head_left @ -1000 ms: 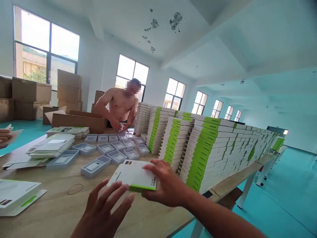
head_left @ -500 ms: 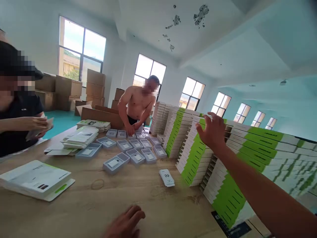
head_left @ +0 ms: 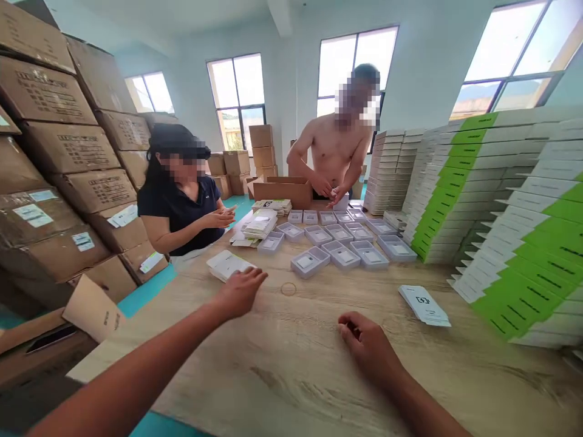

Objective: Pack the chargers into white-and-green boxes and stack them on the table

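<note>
My left hand point(head_left: 241, 293) reaches over the table with its fingers stretched forward. Its fingertips overlap the near right edge of a small pile of flat white cartons point(head_left: 228, 264); whether they touch is unclear. My right hand point(head_left: 367, 343) is low over the wooden tabletop point(head_left: 282, 364), fingers curled in and nothing visible in them. To its right lies a small stack of white printed cards point(head_left: 424, 305). A thin rubber band point(head_left: 288, 289) rests on the wood between my hands.
Several clear plastic trays point(head_left: 310, 261) with white inserts cover the table's middle. Tall stacks of white-and-green boxes point(head_left: 537, 261) stand on the right. Two co-workers, one person point(head_left: 182, 206) at left and another person point(head_left: 339, 152) opposite, are at the table. Cardboard cartons point(head_left: 91, 145) are piled at left.
My view has swung left. My right hand has come down from the tall box stacks to low over the table, its fingers now curled. My left hand has reached forward to the flat cartons.
</note>
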`<action>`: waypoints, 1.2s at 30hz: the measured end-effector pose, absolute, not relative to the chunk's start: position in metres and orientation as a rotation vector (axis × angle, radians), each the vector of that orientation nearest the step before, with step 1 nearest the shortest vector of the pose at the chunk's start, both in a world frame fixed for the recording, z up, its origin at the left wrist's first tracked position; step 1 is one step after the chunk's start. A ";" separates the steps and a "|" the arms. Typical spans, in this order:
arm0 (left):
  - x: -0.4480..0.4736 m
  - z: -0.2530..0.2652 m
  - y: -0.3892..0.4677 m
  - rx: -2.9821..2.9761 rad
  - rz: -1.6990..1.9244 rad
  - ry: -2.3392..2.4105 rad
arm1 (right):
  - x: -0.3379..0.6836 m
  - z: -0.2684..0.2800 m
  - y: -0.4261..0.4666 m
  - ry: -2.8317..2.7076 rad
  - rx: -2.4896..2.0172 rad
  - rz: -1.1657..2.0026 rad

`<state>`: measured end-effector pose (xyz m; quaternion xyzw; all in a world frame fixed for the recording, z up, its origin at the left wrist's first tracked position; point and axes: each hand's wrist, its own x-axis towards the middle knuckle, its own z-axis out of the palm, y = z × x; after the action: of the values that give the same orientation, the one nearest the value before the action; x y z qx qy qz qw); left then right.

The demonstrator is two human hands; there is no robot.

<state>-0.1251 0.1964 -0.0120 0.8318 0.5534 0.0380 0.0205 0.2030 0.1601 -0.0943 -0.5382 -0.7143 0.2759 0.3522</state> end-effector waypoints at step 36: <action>-0.013 -0.084 0.188 2.193 1.318 1.115 | 0.273 -0.057 0.174 -1.686 -1.434 0.275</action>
<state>-0.0128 0.1879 -0.0844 0.7737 0.3932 0.4651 0.1745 0.2728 0.1735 -0.0568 -0.5773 -0.6788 0.1107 0.4402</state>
